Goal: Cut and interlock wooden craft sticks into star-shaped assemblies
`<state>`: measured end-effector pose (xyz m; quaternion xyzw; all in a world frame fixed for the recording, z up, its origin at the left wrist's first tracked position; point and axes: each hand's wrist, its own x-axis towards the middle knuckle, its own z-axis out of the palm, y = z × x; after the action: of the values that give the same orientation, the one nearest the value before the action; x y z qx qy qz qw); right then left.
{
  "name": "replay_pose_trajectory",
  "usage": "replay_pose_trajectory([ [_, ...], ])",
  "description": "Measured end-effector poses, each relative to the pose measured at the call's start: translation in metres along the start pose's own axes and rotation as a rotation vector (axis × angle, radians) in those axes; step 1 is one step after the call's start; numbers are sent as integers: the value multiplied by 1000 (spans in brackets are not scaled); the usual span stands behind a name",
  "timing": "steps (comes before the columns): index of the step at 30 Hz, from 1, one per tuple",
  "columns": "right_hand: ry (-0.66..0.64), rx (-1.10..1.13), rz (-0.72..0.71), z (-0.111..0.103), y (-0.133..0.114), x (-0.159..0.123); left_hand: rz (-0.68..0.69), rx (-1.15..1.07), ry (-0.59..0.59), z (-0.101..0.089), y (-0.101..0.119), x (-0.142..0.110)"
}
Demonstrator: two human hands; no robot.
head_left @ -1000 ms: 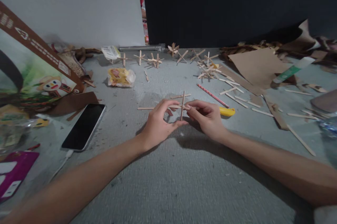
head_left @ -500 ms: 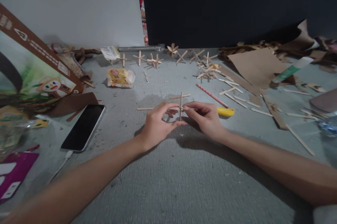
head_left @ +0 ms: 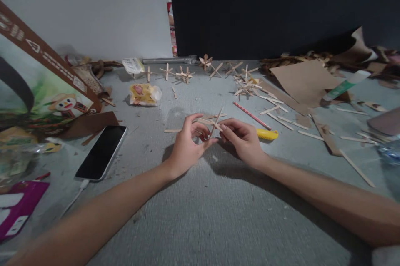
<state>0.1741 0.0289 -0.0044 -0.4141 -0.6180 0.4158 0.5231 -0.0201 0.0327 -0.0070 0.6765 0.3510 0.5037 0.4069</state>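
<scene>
Left hand (head_left: 187,145): your fingers pinch the stick cross (head_left: 215,123) from its left side.
Right hand (head_left: 242,139): your fingertips grip the same cross from the right.
Stick cross: tilted, held just above the grey floor (head_left: 200,216), near the yellow cutter (head_left: 267,134).

Dim, flat indoor light, seemingly from above and behind. Soft shadows pool under the forearms on the bench (head_left: 200,216). Wide-angle bending at the edges; the corners blur, no glare.

You're on a home floor used as craft space: grey carpet (head_left: 200,216), loose craft sticks (head_left: 283,118), cardboard scraps (head_left: 304,78) far right, phone (head_left: 101,151) left, glue tube (head_left: 345,85).
</scene>
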Motion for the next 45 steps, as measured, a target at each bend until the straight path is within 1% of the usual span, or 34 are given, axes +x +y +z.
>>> replay_pose_trajectory([
  [4, 12, 11, -39, 3, 0, 0, -93, -21, 18, 0, 0, 2],
  [9, 44, -26, -75, 5, -1, 1, -110, -46, 34, 0, 1, 4],
  [15, -3, 25, -24, 6, -1, 2, -167, -19, 34, -3, -2, 5],
  [20, -11, 87, 35, 8, 0, 3, -200, -11, 74, -5, 0, 4],
  [23, 6, 87, 46, 9, 1, 4, -209, -61, 89, -5, 4, 4],
  [26, 21, 120, 40, 9, 2, 9, -206, -159, 133, -5, 3, 7],
  [28, -12, 203, 60, 6, 2, 18, -217, -224, 165, -5, 0, 9],
  [31, -127, 369, 139, -5, -1, 39, -239, -256, 204, -6, -7, 13],
  [33, -189, 369, 145, -15, -4, 57, -235, -259, 220, -7, -8, 14],
  [35, -261, 291, 142, -25, -7, 74, -230, -244, 212, -8, -8, 14],
  [36, -266, 261, 136, -29, -9, 82, -228, -233, 206, -9, -7, 15],
  [38, -251, 205, 109, -34, -9, 97, -222, -214, 203, -10, -5, 15],
  [40, -209, 128, 69, -31, -6, 114, -216, -199, 209, -11, -4, 15],
  [43, -117, -30, 26, -17, 6, 144, -218, -179, 203, -11, -5, 15],
  [45, -56, -143, 22, -6, 16, 167, -223, -176, 203, -12, -6, 15],
])
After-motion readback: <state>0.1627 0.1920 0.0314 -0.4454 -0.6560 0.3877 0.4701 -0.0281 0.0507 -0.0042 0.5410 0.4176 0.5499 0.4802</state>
